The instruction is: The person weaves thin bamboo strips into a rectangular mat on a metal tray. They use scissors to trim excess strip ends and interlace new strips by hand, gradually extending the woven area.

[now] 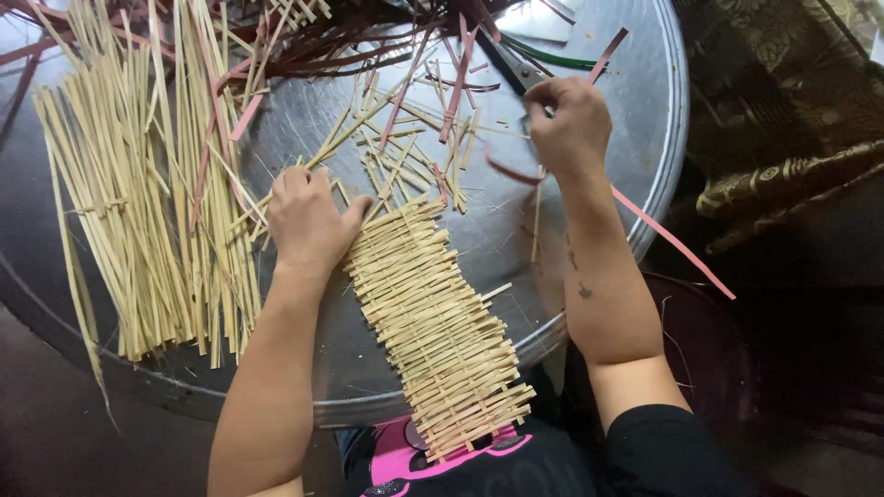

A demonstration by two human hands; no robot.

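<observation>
A long woven mat (431, 322) of pale straw strips lies on a round metal tray (645, 110), running from the tray's middle down over its near rim. My left hand (308, 221) rests flat beside the mat's upper left edge, touching loose straw strips. My right hand (569, 124) is raised over the tray's right part, fingers closed on dark scissors (516, 66) and on a pink strip (658, 230) that trails off to the lower right past the rim.
A large bundle of pale straw strips (147, 184) covers the tray's left side. Short cut pieces, pale and pink (433, 120), lie scattered beyond the mat. Dark red and green strips (368, 37) pile at the far edge. Patterned fabric (783, 101) lies at right.
</observation>
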